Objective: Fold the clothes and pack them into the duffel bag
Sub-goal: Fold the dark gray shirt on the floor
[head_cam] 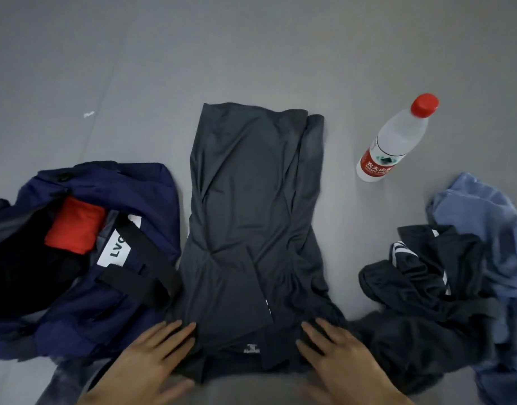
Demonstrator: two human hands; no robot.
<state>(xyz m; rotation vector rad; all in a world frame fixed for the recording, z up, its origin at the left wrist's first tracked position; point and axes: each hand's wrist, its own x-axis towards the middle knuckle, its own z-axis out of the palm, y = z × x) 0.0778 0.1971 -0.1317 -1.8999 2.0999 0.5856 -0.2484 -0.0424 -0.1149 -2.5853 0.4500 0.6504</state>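
**Dim, flat light; soft focus and bent edges**

Lit evenly and weakly from above, with no glare and only faint shadows beneath the dark grey shirt (pixel 251 223). Soft throughout, blurred most at the bottom edge around both hands (left hand (pixel 146 363), right hand (pixel 342 361)). Bowed outward at the sides by the wide lens. Murky black inside the duffel bag (pixel 152 194), detail lost.

A dark grey T-shirt (pixel 251 217) lies flat, folded lengthwise into a narrow strip. Left of it, the open navy duffel bag (pixel 111 258) holds a red garment (pixel 76 226). Right: crumpled black shorts (pixel 426 276) and a blue garment (pixel 485 217).
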